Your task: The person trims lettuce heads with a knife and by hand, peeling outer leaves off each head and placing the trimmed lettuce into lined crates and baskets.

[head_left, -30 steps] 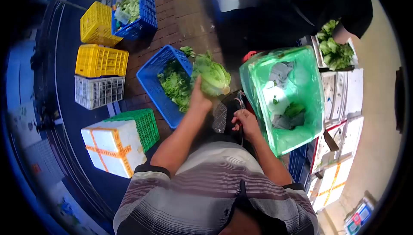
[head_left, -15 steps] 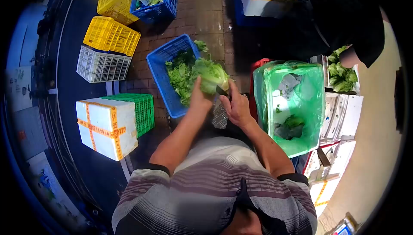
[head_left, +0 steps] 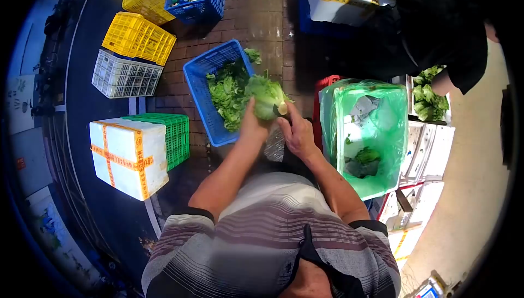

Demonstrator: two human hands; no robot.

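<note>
A head of lettuce (head_left: 266, 95) with a pale cut stem end is in my left hand (head_left: 254, 125), which grips it from below and the left. The stem end faces my right hand (head_left: 297, 133), whose fingers are closed at the base of the lettuce. A short dark blade, seemingly a knife (head_left: 277, 111), shows between the right fingers and the lettuce; its handle is hidden in the hand. Under and left of the lettuce stands a blue crate (head_left: 210, 120) with loose green leaves (head_left: 225, 96) inside.
On the right is a foam box lined with a green plastic bag (head_left: 390, 134), with a few leaves inside. A taped white foam box (head_left: 128, 159), a green crate (head_left: 177, 139) and yellow crates (head_left: 139, 39) stand left. A person in dark clothes (head_left: 436, 25) bends at upper right.
The lettuce has turned slightly, so its cut stem end now faces up toward me. My hands stay close together at its base. The whole view has shifted a little.
</note>
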